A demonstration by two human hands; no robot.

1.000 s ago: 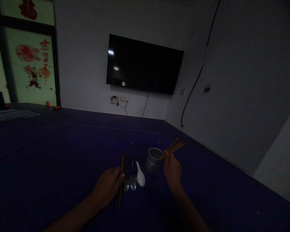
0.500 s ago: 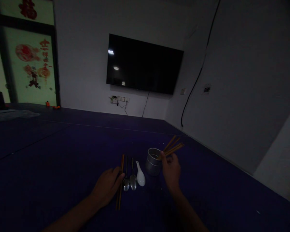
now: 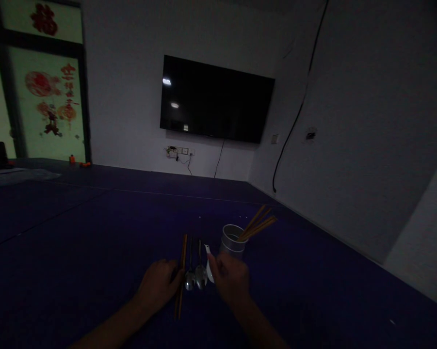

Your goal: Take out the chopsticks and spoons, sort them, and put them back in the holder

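Observation:
A pair of wooden chopsticks (image 3: 180,303) lies on the purple surface, and my left hand (image 3: 159,282) is closed at their middle. Just right of them, two metal spoons (image 3: 201,277) rest side by side, bowls toward me. My right hand (image 3: 233,278) has its fingers curled over a white soup spoon (image 3: 208,250), the thumb against it and part of the bowl covered. Behind that hand stands a grey metal holder (image 3: 234,246), its lower part hidden. Several more wooden chopsticks (image 3: 260,225) lean out over its right rim.
The purple surface (image 3: 112,232) reaches to the walls. A dark television (image 3: 216,99) hangs ahead above sockets (image 3: 180,151). A black cable (image 3: 294,118) runs down the right wall. Far left are plastic sheeting (image 3: 29,177), small orange items (image 3: 84,164) and a glass door (image 3: 47,106).
The right hand has let go of the chopsticks, which now lean in the metal holder, and has moved left and nearer to the white soup spoon. The left hand stays at its chopsticks.

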